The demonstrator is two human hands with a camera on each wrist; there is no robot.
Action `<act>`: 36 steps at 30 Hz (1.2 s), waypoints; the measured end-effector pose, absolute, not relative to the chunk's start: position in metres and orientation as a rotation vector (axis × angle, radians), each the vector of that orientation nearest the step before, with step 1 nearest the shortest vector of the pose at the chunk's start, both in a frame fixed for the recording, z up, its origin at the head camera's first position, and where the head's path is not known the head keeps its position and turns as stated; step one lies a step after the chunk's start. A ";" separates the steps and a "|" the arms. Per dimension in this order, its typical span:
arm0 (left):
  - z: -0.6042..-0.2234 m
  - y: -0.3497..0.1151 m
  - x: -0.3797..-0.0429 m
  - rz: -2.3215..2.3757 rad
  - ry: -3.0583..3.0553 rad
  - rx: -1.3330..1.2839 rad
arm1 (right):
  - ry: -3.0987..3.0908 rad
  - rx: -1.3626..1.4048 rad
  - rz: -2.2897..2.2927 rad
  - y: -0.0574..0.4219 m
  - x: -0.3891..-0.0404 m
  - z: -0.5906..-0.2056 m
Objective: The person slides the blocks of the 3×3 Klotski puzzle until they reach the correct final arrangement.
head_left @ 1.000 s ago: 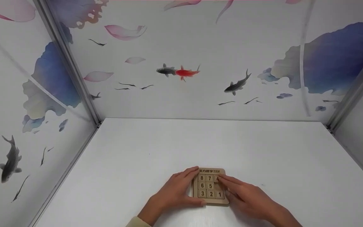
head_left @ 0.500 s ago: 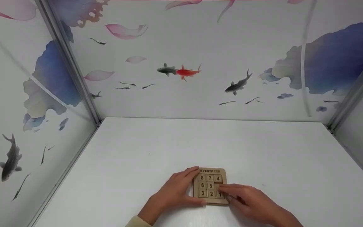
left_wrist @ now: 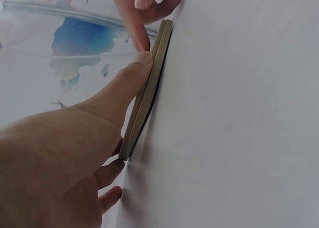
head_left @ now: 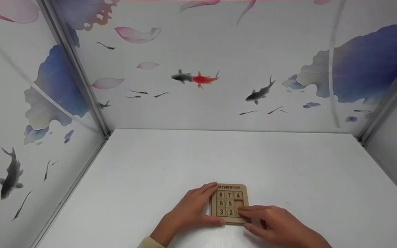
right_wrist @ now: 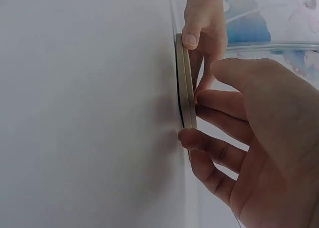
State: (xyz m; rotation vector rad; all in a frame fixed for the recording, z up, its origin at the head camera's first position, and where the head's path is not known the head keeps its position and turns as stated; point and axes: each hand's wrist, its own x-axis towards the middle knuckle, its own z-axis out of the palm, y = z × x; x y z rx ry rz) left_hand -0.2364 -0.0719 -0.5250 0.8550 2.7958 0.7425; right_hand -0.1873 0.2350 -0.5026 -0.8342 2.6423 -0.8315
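Observation:
A wooden number sliding puzzle (head_left: pixel 233 221) lies flat on the white table, with Chinese lettering along its top. Tiles 8, 7 and 4 form the upper row; 6 and 5 (head_left: pixel 230 203) sit below, with a recess right of the 5. In the bottom row 3 and 2 show, while fingertips cover the tile at right. My left hand (head_left: pixel 191 209) holds the board's left side, thumb on the near edge (left_wrist: pixel 158 71), fingers at the far left corner. My right hand (head_left: pixel 277 220) touches the lower right corner with extended fingertips; its thumb is apart from the fingers, near the board's edge.
The white tabletop (head_left: pixel 184 155) stretches behind and to both sides of the puzzle. Panels printed with fish, petals and blue leaves enclose it, including a back wall (head_left: pixel 198 110). Metal posts (head_left: pixel 78 69) stand at the corners.
My right hand has slid down the board's right side, from the 4 tile to the bottom right corner, uncovering the 4 and the recess. My left hand stays in place.

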 end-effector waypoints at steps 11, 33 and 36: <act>-0.525 -0.073 -0.236 0.738 2.803 0.870 | 2.765 -0.836 -0.629 0.232 -0.186 -0.504; -0.525 -0.073 -0.236 0.719 2.823 0.903 | 2.794 -0.878 -0.592 0.231 -0.185 -0.506; -0.525 -0.073 -0.236 0.722 2.818 0.898 | 2.788 -0.879 -0.604 0.231 -0.185 -0.506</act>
